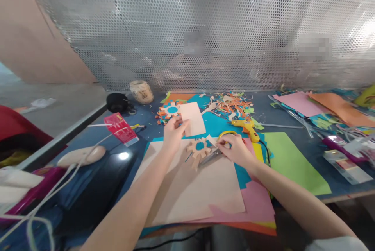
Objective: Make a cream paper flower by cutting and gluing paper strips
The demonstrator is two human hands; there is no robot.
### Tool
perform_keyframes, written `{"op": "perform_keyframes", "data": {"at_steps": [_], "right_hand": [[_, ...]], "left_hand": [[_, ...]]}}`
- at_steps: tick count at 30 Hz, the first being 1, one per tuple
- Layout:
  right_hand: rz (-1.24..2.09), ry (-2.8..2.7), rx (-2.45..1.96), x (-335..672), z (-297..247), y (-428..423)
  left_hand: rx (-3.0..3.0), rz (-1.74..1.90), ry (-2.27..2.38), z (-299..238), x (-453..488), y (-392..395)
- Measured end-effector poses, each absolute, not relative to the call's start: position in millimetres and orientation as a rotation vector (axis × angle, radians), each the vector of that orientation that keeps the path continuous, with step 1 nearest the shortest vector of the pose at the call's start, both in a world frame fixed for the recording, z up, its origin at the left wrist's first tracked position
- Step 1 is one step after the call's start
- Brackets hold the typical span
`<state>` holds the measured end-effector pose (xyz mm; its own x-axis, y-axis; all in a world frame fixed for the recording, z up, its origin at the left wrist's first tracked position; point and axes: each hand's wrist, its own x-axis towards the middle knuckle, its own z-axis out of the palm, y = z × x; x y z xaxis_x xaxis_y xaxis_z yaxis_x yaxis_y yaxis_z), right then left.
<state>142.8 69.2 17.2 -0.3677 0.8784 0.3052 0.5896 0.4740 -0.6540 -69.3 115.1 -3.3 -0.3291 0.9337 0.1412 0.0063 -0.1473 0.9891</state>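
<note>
My left hand (172,131) pinches the edge of a cream paper rectangle (195,120) between thumb and fingers, above the sheets. My right hand (234,147) is closed around a small cream paper strip (211,140). Scissors (208,158) show their grey blades just below that hand, and a yellow loop behind it; I cannot tell whether they lie down or are held. A cream gear-like paper cutout (193,150) with a blue centre lies between my hands on a large cream sheet (187,192). A second such cutout (162,111) lies behind my left hand.
A yellow glue gun (246,126) lies right of centre. Paper scraps (234,104) are heaped behind. Green paper (293,165) is on the right, and a pink packet (120,129) on the left. White cables (38,204) cross the left side; a perforated metal screen (164,28) stands behind.
</note>
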Motion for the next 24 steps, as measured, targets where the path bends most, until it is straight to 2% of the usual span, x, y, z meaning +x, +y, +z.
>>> {"op": "perform_keyframes", "data": {"at_steps": [4, 7, 10, 13, 19, 24], "right_hand": [[0.635, -2.076, -1.230, 144, 15, 67], [0.599, -2.067, -1.235, 144, 12, 67], [0.572, -2.080, -1.234, 144, 12, 68], [0.572, -2.088, -1.250, 145, 12, 69], [0.573, -2.103, -1.271, 148, 18, 65], [0.547, -2.114, -1.269, 149, 17, 66]], "left_hand": [[1.264, 1.558, 1.531, -5, -90, 123], [1.705, 1.479, 1.693, 0, -85, 115], [2.301, 0.949, 1.650, 3, -72, 104], [2.460, 0.559, 1.494, 0, -66, 98], [2.510, 0.575, 1.476, -2, -67, 100], [2.472, 0.576, 1.694, 1, -66, 95]]}}
